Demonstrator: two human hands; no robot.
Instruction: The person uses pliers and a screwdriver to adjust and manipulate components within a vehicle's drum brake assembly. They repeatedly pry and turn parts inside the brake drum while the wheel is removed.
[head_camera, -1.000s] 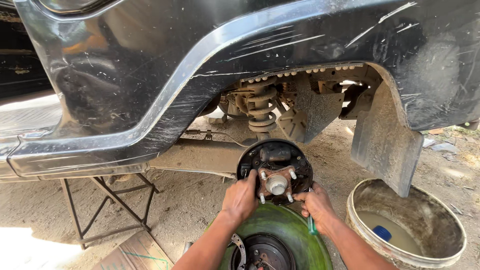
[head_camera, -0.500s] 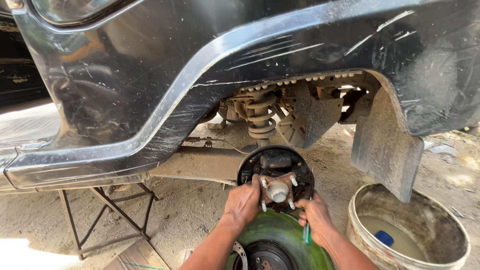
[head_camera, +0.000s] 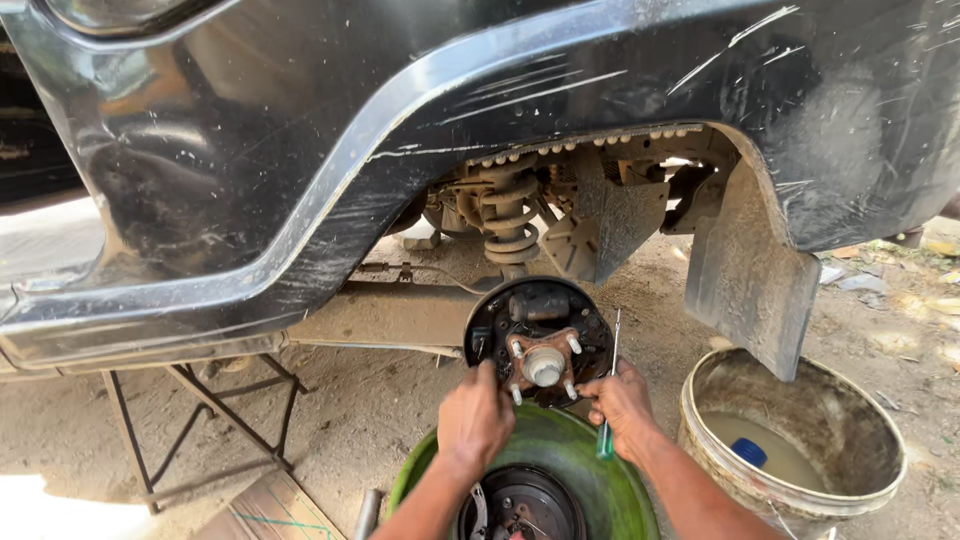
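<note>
A round dark brake backing plate (head_camera: 540, 330) with a rusty wheel hub (head_camera: 543, 364) and studs sits under the black car's wheel arch. My left hand (head_camera: 474, 414) touches the plate's lower left edge, fingers curled against it. My right hand (head_camera: 619, 398) rests at the plate's lower right and grips a thin screwdriver (head_camera: 611, 385) with a green handle, its shaft pointing up along the plate's right rim. Below my hands lies a green basin (head_camera: 570, 440) holding a dark brake drum (head_camera: 520, 505).
The black car body (head_camera: 300, 150) hangs overhead with a coil spring (head_camera: 510, 225) and mud flap (head_camera: 750, 280). A dirty bucket (head_camera: 800, 440) with liquid and a blue object stands right. A metal stand (head_camera: 190, 420) supports the car at left. Sandy ground lies all around.
The view has shifted down slightly. Both hands stay at the plate's lower edge; the screwdriver shaft now shows upright beside the plate's right rim.
</note>
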